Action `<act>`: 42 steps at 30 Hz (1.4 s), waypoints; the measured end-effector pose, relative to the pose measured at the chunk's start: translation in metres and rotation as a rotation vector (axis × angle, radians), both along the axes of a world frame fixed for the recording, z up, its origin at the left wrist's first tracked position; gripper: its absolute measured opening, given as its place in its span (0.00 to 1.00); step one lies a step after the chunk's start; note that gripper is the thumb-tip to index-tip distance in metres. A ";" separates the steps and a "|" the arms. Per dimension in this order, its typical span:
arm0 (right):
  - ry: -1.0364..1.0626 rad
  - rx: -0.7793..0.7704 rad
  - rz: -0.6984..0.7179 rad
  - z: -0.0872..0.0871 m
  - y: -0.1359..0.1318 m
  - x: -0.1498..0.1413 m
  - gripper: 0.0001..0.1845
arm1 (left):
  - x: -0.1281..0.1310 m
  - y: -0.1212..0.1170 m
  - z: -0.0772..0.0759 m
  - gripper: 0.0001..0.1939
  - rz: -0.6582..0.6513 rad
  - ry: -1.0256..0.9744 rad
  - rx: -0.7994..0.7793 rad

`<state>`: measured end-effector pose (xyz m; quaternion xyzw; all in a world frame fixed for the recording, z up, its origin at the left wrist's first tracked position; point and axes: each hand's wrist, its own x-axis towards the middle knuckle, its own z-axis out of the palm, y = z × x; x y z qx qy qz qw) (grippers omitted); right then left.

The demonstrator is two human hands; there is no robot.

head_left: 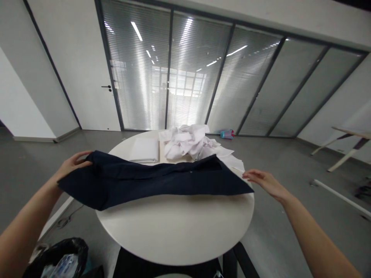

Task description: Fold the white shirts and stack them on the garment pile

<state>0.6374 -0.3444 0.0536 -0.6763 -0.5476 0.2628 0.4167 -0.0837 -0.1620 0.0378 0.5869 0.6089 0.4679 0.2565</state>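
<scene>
Navy cloth garment (pixel 150 181) lies across the round white surface (pixel 174 231), overhanging the left rim; the left hand (pixel 74 164) curls over its end, the right hand (pixel 263 182) open just beside its right corner.

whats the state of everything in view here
left hand, holding the end of the navy garment
right hand, open, fingers spread just past the garment's corner
navy garment, lying spread and rumpled across the table
folded white cloth, neatly folded
crumpled white cloth, bunched in a heap
door, shut
window blinds, lowered
black bin bag, open
</scene>
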 end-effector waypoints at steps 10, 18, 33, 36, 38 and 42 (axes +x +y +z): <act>-0.282 0.055 0.364 0.004 0.029 -0.113 0.15 | 0.112 -0.028 0.022 0.21 -0.651 0.439 -0.023; -0.791 0.127 0.610 -0.019 0.077 -0.200 0.12 | 0.222 -0.077 -0.018 0.20 -0.745 0.847 0.273; -0.859 0.252 0.442 0.001 0.081 -0.196 0.10 | 0.204 -0.085 0.013 0.07 -0.570 0.983 0.515; -0.845 0.296 0.417 0.005 0.078 -0.194 0.09 | 0.201 -0.100 0.021 0.11 -0.534 1.005 0.657; -0.864 0.341 0.390 0.008 0.078 -0.195 0.09 | 0.201 -0.108 0.027 0.12 -0.513 0.937 0.680; -0.903 0.509 0.276 0.021 0.079 -0.198 0.07 | 0.200 -0.115 0.042 0.14 -0.671 0.634 0.377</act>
